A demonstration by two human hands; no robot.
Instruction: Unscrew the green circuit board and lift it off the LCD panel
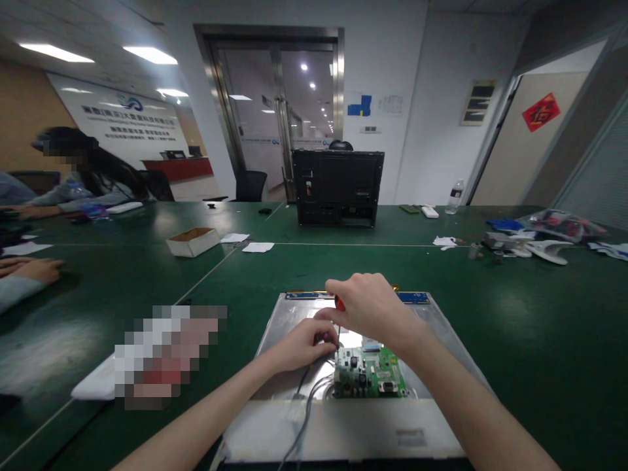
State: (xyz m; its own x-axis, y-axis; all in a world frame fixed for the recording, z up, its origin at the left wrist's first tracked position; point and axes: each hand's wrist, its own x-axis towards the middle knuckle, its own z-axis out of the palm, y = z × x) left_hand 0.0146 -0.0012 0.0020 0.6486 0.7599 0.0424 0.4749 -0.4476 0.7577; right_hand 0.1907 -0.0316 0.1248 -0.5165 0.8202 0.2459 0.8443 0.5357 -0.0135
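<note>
My right hand [370,304] is closed round the red handle of a screwdriver [339,303], which stands upright with its thin shaft pointing down. The tip meets the upper left corner of a green circuit board [375,373]. Close beside the tip, my left hand [314,341] has its fingers curled together; what they pinch, if anything, is hidden. The board sits on the silver metal back of a flat display panel [275,327] lying on the table. Grey cables [308,412] run from the board's left side towards me.
On the green table [235,275] stand a black monitor casing [338,186], an open white box [193,242] and a water bottle [455,196]. Clutter with a plastic bag [564,224] lies at the right. Another person's hand [34,269] rests at the left, near a blurred-out item [169,353].
</note>
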